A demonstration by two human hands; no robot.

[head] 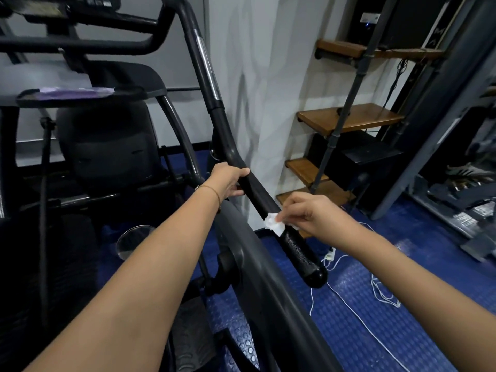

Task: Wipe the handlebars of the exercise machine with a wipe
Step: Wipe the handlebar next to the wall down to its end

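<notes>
Both hands are on the same black handlebar (226,132) of the exercise machine. The left hand (228,181), a thin bracelet (212,189) at its wrist, is curled around the bar at mid frame. The right hand (311,214), lower and to the right, pinches a crumpled white wipe (273,224) between thumb and fingertips and holds it against the bar's upper side. The handlebar's long axis runs diagonally from the top centre of the frame down to the lower right. A chrome band (206,63) sits high on it, and the near end points toward the camera and finishes in a rounded glossy end cap (315,276). The stretch between wipe and cap glistens wet. Markings on the console (99,0) at the upper left are too blurred to read. White cable (357,315) lies on the blue studded floor (402,345), and wooden shelves (351,119) stand at right.
</notes>
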